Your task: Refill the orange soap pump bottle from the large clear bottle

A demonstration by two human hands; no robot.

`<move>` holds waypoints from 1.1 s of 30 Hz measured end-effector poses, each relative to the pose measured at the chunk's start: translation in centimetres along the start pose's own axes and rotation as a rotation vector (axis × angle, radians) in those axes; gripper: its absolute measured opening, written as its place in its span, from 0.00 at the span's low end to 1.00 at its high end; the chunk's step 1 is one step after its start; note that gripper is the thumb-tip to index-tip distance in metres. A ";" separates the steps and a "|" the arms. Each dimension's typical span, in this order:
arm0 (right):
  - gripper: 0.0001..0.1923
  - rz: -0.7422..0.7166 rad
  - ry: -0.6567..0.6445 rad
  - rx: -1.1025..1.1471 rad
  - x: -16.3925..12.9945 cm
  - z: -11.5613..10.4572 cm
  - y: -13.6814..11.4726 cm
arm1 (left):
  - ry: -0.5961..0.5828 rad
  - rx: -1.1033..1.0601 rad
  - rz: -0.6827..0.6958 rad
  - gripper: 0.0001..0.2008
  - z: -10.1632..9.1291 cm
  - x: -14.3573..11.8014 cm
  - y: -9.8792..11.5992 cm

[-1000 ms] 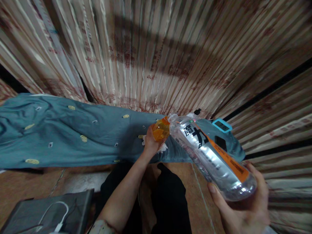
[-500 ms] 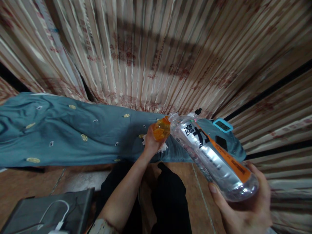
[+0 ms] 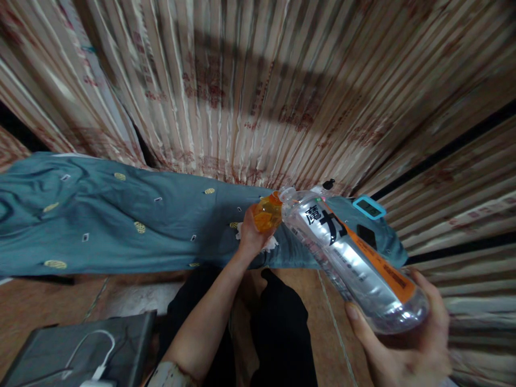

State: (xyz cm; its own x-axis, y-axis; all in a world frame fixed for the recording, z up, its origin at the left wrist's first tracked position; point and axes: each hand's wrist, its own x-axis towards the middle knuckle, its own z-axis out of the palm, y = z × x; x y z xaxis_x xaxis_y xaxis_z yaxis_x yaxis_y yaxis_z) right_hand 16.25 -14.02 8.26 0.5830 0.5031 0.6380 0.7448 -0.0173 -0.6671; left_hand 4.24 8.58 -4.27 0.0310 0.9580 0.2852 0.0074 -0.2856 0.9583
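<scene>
Above the teal cloth point(image 3: 100, 215) with its scattered yellow motifs, toward its right end, two bottles meet neck to neck: the left hand point(image 3: 250, 236) is wrapped around a small bottle with orange contents point(image 3: 269, 211), and the right hand point(image 3: 407, 349) grips a large clear bottle point(image 3: 350, 258) near its base, thumb on one side and fingers curled round the other. The large bottle lies at a slant, its base close to the viewer at lower right, its neck pointing up and left to the orange neck of the small one; whether the two rims actually touch I cannot tell. Its silver label carries big black characters and an orange band. Just behind the left hand some crumpled white tissue point(image 3: 270, 244) lies on the cloth. Farther right rest a blue-framed device point(image 3: 370, 207) with a grey display and, just beside it, a flat dark object point(image 3: 366, 235), while a black nozzle point(image 3: 328, 184) sticks up behind the large bottle. Pleated beige curtains point(image 3: 242, 97) with reddish prints hang behind, and at lower left a white cable point(image 3: 109, 344) loops over a grey surface point(image 3: 133, 333)
</scene>
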 end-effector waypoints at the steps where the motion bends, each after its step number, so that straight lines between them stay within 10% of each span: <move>1: 0.55 0.006 -0.004 -0.001 0.0 -0.1 0.1 | -0.003 -0.001 -0.003 0.35 0.0 0.0 0.0; 33: 0.55 -0.012 -0.075 -0.021 -0.2 -0.6 1.8 | -0.008 -0.064 0.008 0.34 -0.2 0.0 0.9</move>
State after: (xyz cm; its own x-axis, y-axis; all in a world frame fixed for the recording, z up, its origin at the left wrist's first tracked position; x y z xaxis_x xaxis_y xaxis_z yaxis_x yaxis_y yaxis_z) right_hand 17.70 -14.65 7.18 0.5484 0.5669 0.6147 0.7590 -0.0289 -0.6505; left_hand 4.04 8.34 -3.41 0.0384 0.9555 0.2925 -0.0572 -0.2901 0.9553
